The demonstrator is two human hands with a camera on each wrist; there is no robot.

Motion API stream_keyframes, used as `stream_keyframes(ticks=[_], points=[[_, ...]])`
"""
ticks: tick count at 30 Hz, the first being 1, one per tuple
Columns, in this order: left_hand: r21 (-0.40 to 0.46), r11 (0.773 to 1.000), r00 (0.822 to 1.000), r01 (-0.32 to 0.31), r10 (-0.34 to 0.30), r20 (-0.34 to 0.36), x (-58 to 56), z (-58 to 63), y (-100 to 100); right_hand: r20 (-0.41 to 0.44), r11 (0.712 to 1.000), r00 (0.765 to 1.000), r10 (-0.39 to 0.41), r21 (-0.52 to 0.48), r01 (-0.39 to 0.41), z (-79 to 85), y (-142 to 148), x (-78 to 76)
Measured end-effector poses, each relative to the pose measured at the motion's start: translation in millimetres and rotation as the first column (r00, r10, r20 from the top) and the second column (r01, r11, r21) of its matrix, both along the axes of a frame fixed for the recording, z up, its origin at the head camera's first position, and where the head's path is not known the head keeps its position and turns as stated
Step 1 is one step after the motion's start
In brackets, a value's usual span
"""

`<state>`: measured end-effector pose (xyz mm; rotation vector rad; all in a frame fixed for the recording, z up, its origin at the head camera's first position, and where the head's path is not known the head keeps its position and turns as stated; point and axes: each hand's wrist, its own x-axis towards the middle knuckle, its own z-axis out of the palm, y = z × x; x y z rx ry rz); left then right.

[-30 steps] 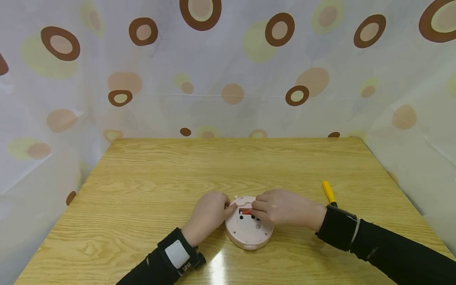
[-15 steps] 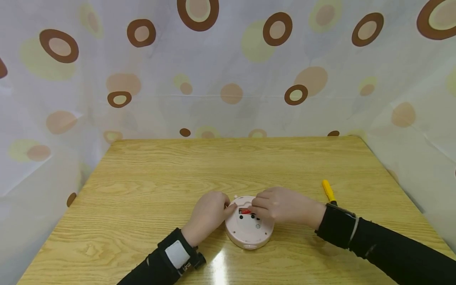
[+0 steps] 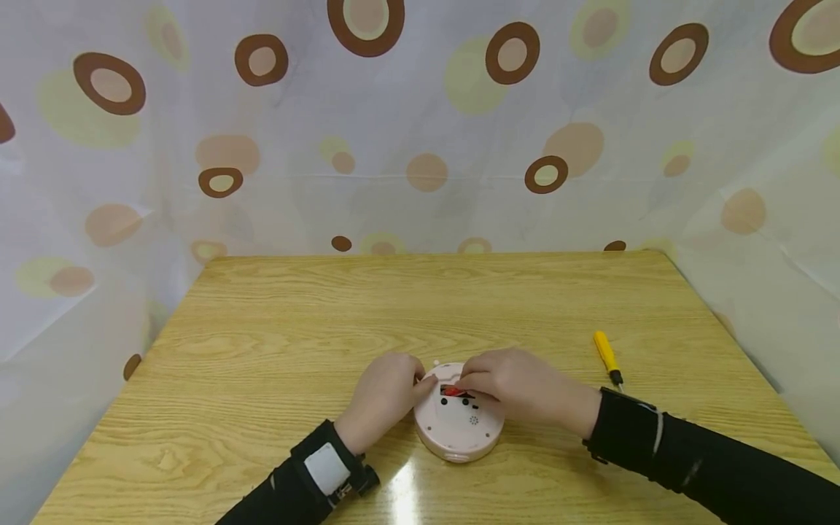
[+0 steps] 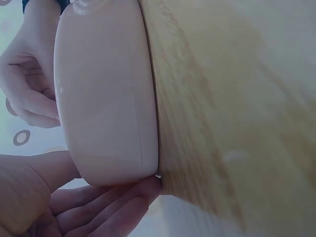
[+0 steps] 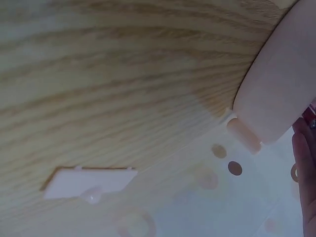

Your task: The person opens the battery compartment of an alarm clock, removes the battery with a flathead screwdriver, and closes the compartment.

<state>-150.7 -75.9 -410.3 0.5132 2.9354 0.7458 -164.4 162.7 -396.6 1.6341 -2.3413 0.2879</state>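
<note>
A round pale pink device, perhaps a clock, lies on the table with its back up and its battery slot uncovered. My left hand grips its left rim, thumb on the back; in the left wrist view the fingers lie along its side wall. At the slot my right hand pinches a red battery, which sits tilted there. Its right end is hidden by the fingertips. In the right wrist view a bit of the battery shows beside the right hand's fingers.
A screwdriver with a yellow handle lies beyond my right wrist. In the right wrist view a small pale cover lies on the wooden table. A patterned cloth hangs behind and beside the table.
The red battery has gone from lying flat in the slot to tilted. My right hand has shifted slightly left, and more of the screwdriver shows. The left hand has stayed put.
</note>
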Motion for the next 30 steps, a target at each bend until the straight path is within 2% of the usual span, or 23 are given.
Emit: stream_keyframes(ticks=[3, 11, 21, 30], points=[[0.005, 1.000, 1.000, 0.001, -0.001, -0.006, -0.1, 0.1, 0, 0.035, 0.999, 0.999, -0.019, -0.034, 0.020, 0.0, -3, 2.0], [0.008, 1.000, 1.000, 0.000, 0.000, 0.002, 0.5, 0.4, 0, -0.123, 0.997, 0.992, 0.009, 0.077, 0.001, -1.9, -8, 1.5], [0.015, 1.000, 1.000, -0.007, 0.007, -0.006, 0.5, -0.3, 1, -0.203, 0.973, 0.979, 0.016, 0.227, 0.032, 1.0, -16, 0.3], [0.014, 1.000, 1.000, -0.018, 0.018, -0.014, -0.4, -1.1, 1, -0.349, 0.955, 0.936, 0.055, 0.291, 0.052, 2.1, -23, 0.5]])
